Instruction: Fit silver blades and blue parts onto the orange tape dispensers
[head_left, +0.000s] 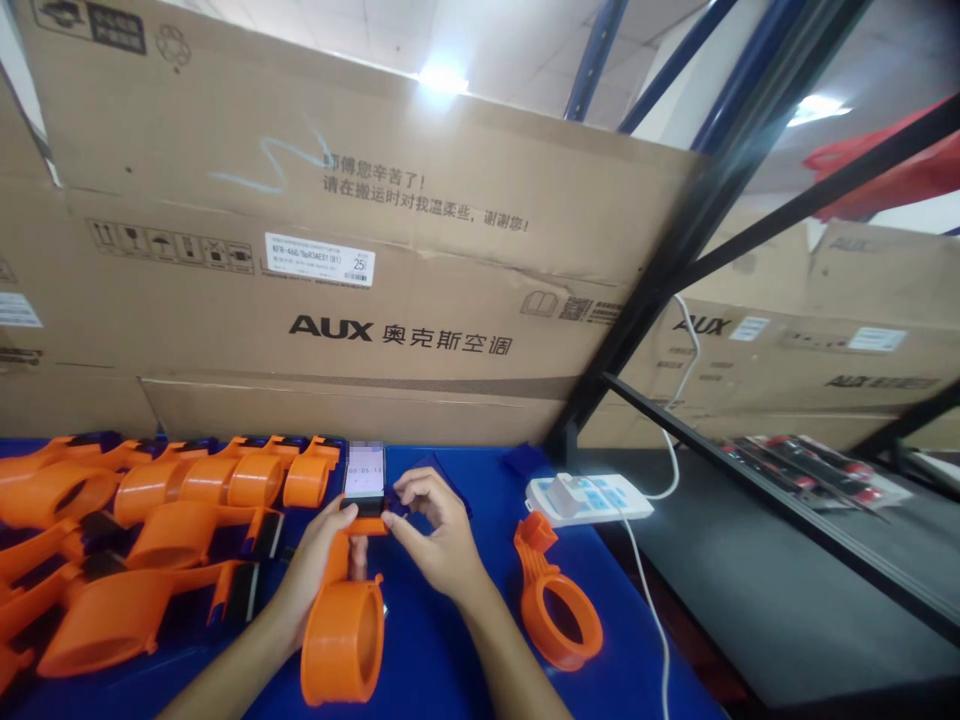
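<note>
My left hand [319, 550] is closed around the arm of an orange plastic ring holder [343, 645], whose wide ring hangs toward me. A black block [362, 504] sits at the holder's far end, by my left thumb. My right hand [439, 530] is at that same end, thumb and forefinger bent together around something small and dark that I cannot make out. Just behind stands a phone [365, 470] with a running timer on its screen. Another orange ring holder [559, 610], with no black block on it, lies to the right of my right hand.
Several orange holders [180, 535] with dark ends fill the left of the blue table cover [480, 660]. A white power strip [589, 498] with cables lies at the back right, beside a black rack post [622, 350]. A large cardboard box [420, 270] stands behind.
</note>
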